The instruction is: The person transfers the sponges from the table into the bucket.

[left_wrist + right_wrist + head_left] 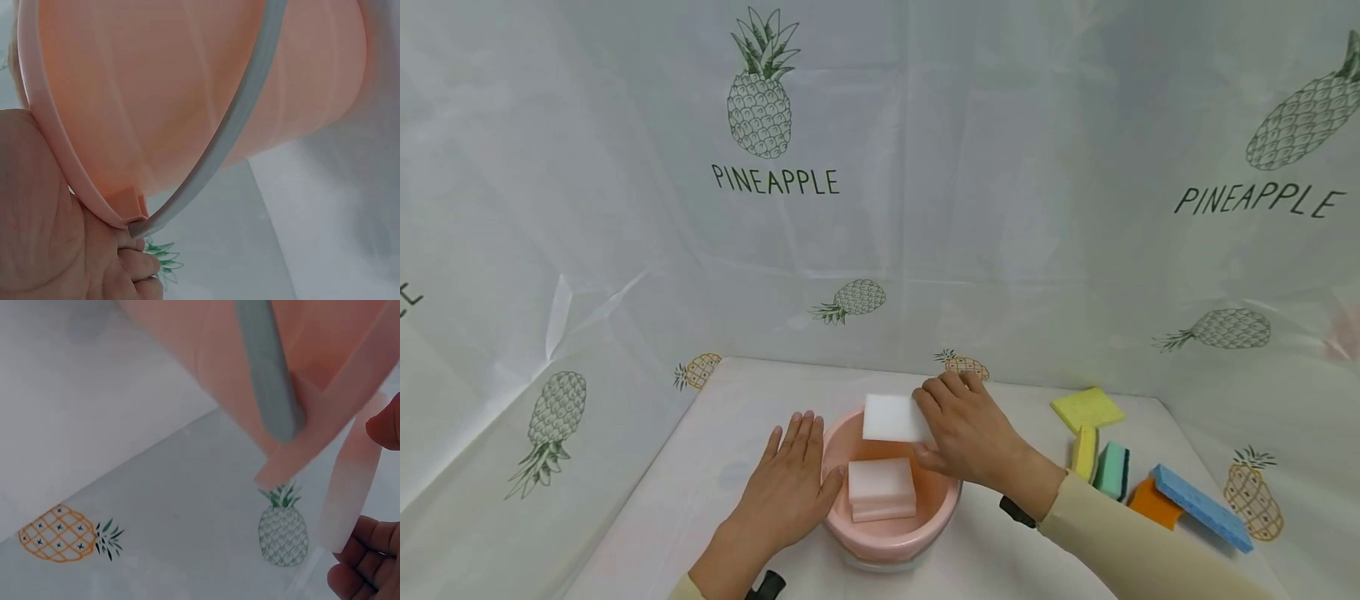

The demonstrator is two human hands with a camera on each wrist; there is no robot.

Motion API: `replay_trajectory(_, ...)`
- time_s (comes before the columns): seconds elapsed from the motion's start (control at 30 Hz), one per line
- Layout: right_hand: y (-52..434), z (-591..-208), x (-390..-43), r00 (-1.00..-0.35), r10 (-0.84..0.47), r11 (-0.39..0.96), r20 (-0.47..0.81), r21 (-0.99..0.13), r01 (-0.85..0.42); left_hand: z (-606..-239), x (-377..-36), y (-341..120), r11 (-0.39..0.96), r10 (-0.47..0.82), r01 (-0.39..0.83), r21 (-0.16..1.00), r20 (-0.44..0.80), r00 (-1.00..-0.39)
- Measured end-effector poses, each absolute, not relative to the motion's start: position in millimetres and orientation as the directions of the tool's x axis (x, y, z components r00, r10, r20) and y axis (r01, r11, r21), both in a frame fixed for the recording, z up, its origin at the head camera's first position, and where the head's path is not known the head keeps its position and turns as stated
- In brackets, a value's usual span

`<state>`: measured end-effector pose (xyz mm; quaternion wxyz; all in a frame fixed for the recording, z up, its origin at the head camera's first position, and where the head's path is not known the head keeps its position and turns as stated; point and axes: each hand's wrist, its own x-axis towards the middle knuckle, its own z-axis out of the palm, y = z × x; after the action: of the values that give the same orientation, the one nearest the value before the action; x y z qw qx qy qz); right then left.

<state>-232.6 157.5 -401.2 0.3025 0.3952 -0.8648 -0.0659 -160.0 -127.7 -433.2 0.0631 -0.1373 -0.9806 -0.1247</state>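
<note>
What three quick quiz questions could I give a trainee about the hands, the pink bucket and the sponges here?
1. True or false: the right hand grips a white sponge above the pink bucket.
2. Where does the left hand rest? A) flat against the bucket's side B) inside the bucket C) on the blue sponge
3. Fill in: the sponges already in the bucket are ____ in colour.

Key: 1 true; 2 A; 3 white.

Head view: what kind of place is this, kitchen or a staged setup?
Likely a staged tabletop booth: a pineapple-print sheet as backdrop and cover, a pink bucket, and loose coloured sponges.
</note>
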Motion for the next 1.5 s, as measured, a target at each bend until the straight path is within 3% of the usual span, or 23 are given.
replay_trajectory(0.4, 141, -419, -228, -0.580, -0.747, 0.662, 0.325, 0.285, -0.693, -436, -162, -129, 0.929, 0.260, 0.289, 0.230, 0.147, -0.954)
replay_trajectory(0.83, 133, -421, -229, -0.580, -0.774, 0.633, 0.253, 0.317, -0.706, -433, -161, -129, 0.924, 0.257, 0.282, 0.257, 0.126, -0.958)
replay_trajectory(1.27, 135, -424, -228, -0.556, -0.790, 0.613, 0.257, 0.347, -0.710, -432, -160, -127, 0.918, 0.258, 0.292, 0.268, 0.152, -0.954)
replay_trajectory(1.5, 138, -429, -226, -0.547, -0.747, 0.659, 0.378, 0.314, -0.684, -435, -160, -128, 0.921, 0.254, 0.285, 0.265, 0.146, -0.956)
